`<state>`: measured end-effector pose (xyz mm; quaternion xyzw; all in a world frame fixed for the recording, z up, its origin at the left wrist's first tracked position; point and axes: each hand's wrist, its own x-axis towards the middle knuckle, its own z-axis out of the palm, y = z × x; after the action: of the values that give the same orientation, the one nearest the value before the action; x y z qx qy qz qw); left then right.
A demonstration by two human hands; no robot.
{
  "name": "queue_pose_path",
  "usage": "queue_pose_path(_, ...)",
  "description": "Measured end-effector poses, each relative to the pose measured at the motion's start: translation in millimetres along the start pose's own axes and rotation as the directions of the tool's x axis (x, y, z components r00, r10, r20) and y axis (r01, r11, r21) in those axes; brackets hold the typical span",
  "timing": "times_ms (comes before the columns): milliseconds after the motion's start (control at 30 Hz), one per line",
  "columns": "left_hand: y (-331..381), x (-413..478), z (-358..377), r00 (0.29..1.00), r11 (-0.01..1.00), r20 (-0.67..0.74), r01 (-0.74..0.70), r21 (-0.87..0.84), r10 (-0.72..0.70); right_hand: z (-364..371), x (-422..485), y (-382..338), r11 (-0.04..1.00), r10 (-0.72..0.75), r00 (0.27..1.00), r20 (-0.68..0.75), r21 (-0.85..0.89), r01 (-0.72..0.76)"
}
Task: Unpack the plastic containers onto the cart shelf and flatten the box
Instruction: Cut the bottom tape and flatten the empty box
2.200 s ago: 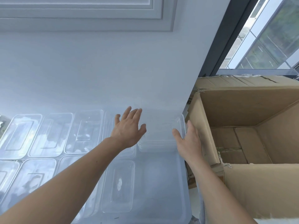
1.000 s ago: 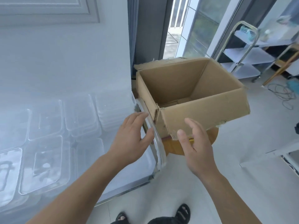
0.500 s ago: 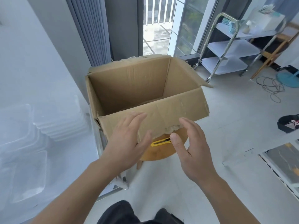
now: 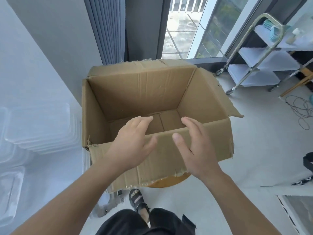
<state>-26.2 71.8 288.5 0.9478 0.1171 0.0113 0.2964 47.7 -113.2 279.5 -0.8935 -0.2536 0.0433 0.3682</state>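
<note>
An open brown cardboard box point(image 4: 140, 92) stands in front of me on a round wooden stool point(image 4: 166, 181), with nothing inside it. My left hand point(image 4: 132, 141) hovers over the box's near wall, fingers spread and reaching past the top edge. My right hand point(image 4: 194, 146) hovers beside it over the same wall, fingers straight. Neither hand holds anything. Clear plastic containers point(image 4: 42, 129) sit stacked on the white cart shelf point(image 4: 55, 170) at the left.
A metal trolley point(image 4: 264, 53) with white shelves stands at the back right near a glass door. Cables point(image 4: 299, 107) lie on the floor at the right. A grey curtain point(image 4: 105, 29) hangs behind the box. My sandalled foot point(image 4: 137, 199) is below the stool.
My view has swung right from the cart shelf to the box. Both hands have left the containers and come up over the box's near wall.
</note>
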Motion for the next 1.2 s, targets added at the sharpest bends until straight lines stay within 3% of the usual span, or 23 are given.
queue_pose_path(233, -21, 23, 15, 0.983, 0.992, 0.143, 0.104, 0.071, -0.114, 22, 43, 21, 0.997, -0.034, 0.992, 0.124, -0.062, 0.042)
queue_pose_path(367, -20, 32, 28, 0.971, 0.979, 0.152, 0.171, 0.107, -0.186, 30, 58, 34, 0.994, -0.073, 0.976, 0.205, -0.061, 0.088)
queue_pose_path(533, -15, 34, 35, 0.951, 0.94, 0.174, 0.204, 0.272, -0.257, 30, 68, 60, 0.92, -0.17, 0.936, 0.307, -0.292, 0.263)
queue_pose_path(767, -13, 38, 37, 0.926, 0.9, 0.24, 0.182, 0.396, -0.293, 19, 79, 94, 0.821, -0.374, 0.849, 0.374, -0.293, 0.49)
queue_pose_path(900, -9, 44, 40, 0.962, 0.876, 0.136, 0.151, 0.457, -0.237, 11, 91, 101, 0.795, -0.41, 0.847, 0.339, -0.321, 0.514)
queue_pose_path(1067, 1, 71, 30, 0.984, 0.861, -0.044, 0.173, 0.478, -0.173, -5, 126, 96, 0.783, -0.447, 0.872, 0.2, -0.384, 0.489)
queue_pose_path(1200, 4, 98, 11, 0.982, 0.859, -0.155, 0.168, 0.484, -0.104, -7, 168, 87, 0.779, -0.522, 0.848, 0.094, -0.351, 0.519)
